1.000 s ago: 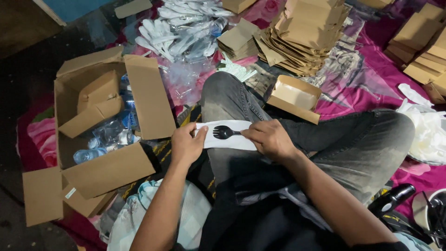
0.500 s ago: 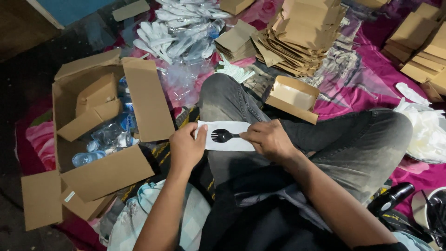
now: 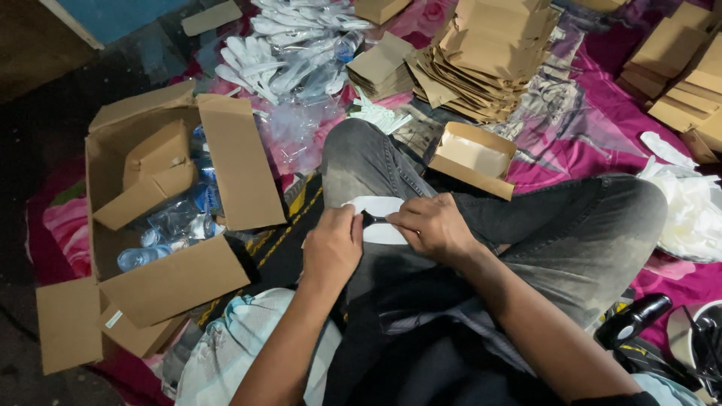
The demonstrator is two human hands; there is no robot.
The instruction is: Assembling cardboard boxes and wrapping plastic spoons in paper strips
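The left hand (image 3: 331, 252) and right hand (image 3: 429, 225) meet over the person's lap, both closed on a white napkin (image 3: 380, 218) that lies across the thigh of grey jeans (image 3: 526, 225). The fingers of each hand pinch the napkin's edges around a black plastic utensil (image 3: 372, 219) — only a sliver of it shows between the thumbs, so its shape cannot be told. Just beyond the knee, at one o'clock from the hands, an open brown paper box (image 3: 472, 158) rests on the pink floral cloth (image 3: 594, 128). At nine o'clock sits an open cardboard carton (image 3: 173, 225) holding small water bottles (image 3: 177, 225). Farther out, at eleven o'clock, lies a heap of white wrapped cutlery packs (image 3: 289, 53) — and at one o'clock, stacks of flat brown boxes (image 3: 489, 53).
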